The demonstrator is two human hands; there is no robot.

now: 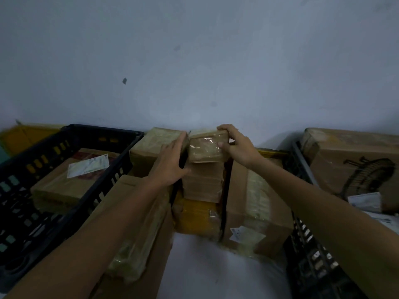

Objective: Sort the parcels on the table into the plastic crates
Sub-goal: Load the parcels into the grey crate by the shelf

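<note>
A: Pale bare wall (194,61) behind, white surface (205,268) crowded with boxes. Where's the parcel?
B: Far edge, middle: a small brown tape-wrapped parcel (206,149) topping a stack of cardboard parcels (203,184). The right hand (236,145) grips it, fingers over its top, thumb in front; the left hand (170,162) presses flat-fingered against the neighbouring taped box (154,140).
A: Advice?
B: Lift straight up, bracing the stack; glossy tape probably slips.

Nothing legible. White shipping label (87,167) on the parcel (62,188) in the black crate (108,128) at the left: shows only blurred print. Small white label (239,233) low on the centre-right carton (239,190): carries an unreadable dark mark. Black line drawing (371,175) on the large carton (345,152) at the far right.
</note>
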